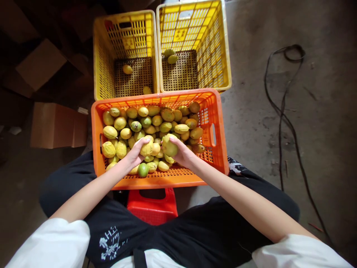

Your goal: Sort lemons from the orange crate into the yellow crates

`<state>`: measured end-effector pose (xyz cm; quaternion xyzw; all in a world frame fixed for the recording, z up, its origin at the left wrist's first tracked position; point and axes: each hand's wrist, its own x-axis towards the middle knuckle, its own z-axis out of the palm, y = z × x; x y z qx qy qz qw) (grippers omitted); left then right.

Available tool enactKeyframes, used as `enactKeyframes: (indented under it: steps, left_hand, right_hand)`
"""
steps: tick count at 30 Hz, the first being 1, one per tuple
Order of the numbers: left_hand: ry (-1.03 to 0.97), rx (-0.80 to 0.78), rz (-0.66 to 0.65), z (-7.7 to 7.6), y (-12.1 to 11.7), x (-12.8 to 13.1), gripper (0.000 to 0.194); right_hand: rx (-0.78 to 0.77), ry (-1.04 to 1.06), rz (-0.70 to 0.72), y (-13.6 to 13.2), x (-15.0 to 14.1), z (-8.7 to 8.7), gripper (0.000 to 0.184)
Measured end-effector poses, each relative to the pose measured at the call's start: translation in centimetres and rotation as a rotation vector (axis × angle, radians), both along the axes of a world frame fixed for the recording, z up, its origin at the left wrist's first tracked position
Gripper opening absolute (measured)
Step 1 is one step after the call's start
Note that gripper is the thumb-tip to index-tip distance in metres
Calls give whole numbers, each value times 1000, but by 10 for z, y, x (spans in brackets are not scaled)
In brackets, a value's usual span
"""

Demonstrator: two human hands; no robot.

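Note:
An orange plastic crate [158, 182] stands between my knees, holding many lemon-like fruits [110, 132], mostly yellow with a few greener ones. My left hand [136, 152] is closed round a knobbly yellow lemon [146, 149], just above the pile. To its right, my right hand [182, 152] grips a larger, greenish-yellow lemon [169, 146]. The two held fruits are apart, with other lemons showing between them. A plainly green fruit [143, 170] lies near the crate's front wall, below my left hand. The undersides of both held fruits are partly hidden by my fingers.
Two yellow crates adjoin the orange crate's far side. The left yellow crate [96, 59] has two fruits inside; the right yellow crate [227, 70] has a couple of greener ones. A red stool [152, 212], cardboard boxes [57, 124] and a dark cable [287, 119] surround me.

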<state>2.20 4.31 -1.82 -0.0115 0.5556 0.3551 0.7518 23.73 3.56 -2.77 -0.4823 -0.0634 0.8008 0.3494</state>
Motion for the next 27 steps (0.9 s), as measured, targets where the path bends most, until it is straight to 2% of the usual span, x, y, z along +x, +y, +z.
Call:
enactKeyframes:
  steps: [7,12,15,21,25,27]
  left_hand:
    - [31,-26,42,6,3,8,10]
    - [44,-61,44,16,7,14,20]
    - [34,-69,64,19,8,14,19]
    - [43,-114,67,16,8,14,20]
    - [24,-46,8,14,5,11,10]
    - [16,0,-13,12,3,9,17]
  right_hand:
    - [-51,-5,-39,3,1,2,31]
    - [-64,89,-27,6,-1,5,31]
    - [-71,123,-40,7,-2,7,29]
    - [-86,80,-59,7,-1,6,29]
    - [-84,29,-36,6,2,2,28]
    - [-64,-14,-17,4,2,0,33]
